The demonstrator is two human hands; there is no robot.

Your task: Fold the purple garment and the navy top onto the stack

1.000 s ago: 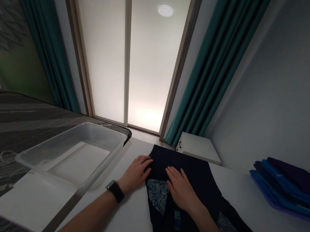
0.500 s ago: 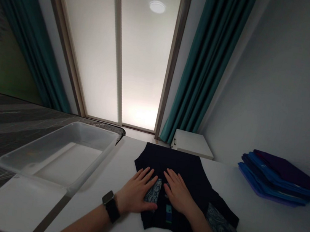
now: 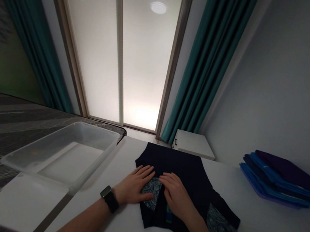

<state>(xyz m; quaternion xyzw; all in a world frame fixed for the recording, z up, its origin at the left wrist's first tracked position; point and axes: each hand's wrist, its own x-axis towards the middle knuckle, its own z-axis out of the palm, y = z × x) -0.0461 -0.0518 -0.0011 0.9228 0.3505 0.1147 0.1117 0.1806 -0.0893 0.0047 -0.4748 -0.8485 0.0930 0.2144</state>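
The left hand point(image 3: 133, 185) and right hand point(image 3: 175, 192) lie open and flat on one dark garment point(image 3: 182, 166) on the white counter point(image 3: 265, 231); one clear plastic bin point(image 3: 95, 130) stands to the left, one stack of folded blue garments point(image 3: 275, 179) to the right.

Left hand point(image 3: 133, 185), right hand point(image 3: 176, 195) on dark garment point(image 3: 179, 163)

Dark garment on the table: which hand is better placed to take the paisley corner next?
Right, probably: the right hand rests on the dark garment nearest the paisley corner, while the left hand sits farther off, at the garment's other edge.
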